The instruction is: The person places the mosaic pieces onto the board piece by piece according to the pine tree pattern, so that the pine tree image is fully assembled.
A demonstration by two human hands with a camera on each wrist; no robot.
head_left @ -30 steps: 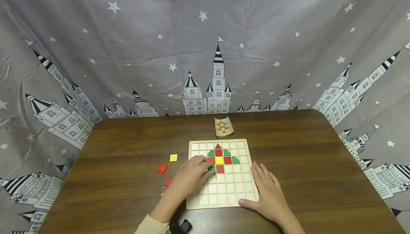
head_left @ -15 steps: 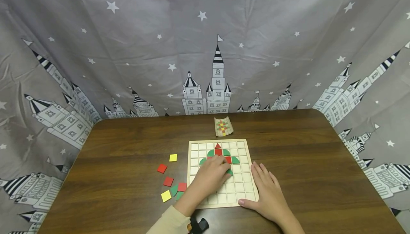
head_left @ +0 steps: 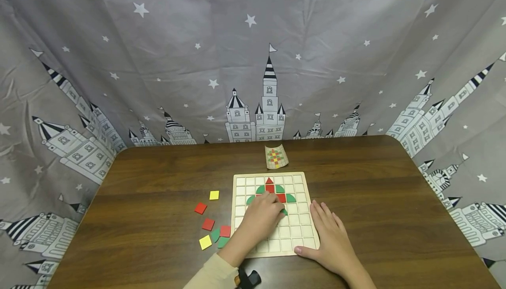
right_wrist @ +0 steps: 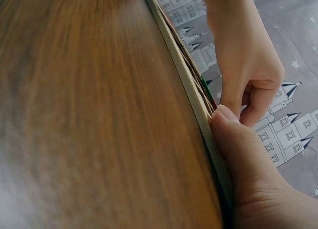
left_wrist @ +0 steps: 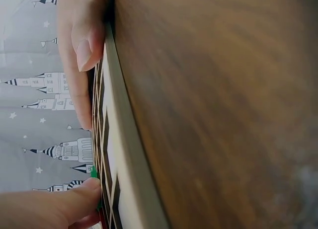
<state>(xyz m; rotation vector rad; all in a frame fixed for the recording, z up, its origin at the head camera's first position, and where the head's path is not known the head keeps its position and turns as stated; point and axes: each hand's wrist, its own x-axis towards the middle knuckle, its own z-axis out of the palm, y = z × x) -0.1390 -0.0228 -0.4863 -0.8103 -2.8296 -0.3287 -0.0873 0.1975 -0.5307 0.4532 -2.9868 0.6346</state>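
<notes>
The wooden grid board (head_left: 239, 223) lies on the table, with red, green and yellow tiles in its upper half. My left hand (head_left: 261, 218) reaches over the middle of the board, its fingers curled down. It pinches a green quarter-circle tile (head_left: 284, 212), mostly hidden beneath the fingertips; a bit of the same green tile (left_wrist: 93, 171) shows by the thumb in the left wrist view. My right hand (head_left: 332, 240) rests along the board's right edge with fingers straight, its thumb (right_wrist: 226, 114) on the front rim.
Left of the board lie loose tiles: a yellow square (head_left: 214, 195), a red square (head_left: 200, 208), a second yellow square (head_left: 205, 242) and overlapping red and green pieces (head_left: 225, 231). Behind the board sits a small pattern card (head_left: 276, 157). A castle-print curtain (head_left: 178, 82) hangs behind the table.
My left hand has moved right across the board, from the green tile left of the red column to the one on its right, then barely shifts. My right hand stays put.
</notes>
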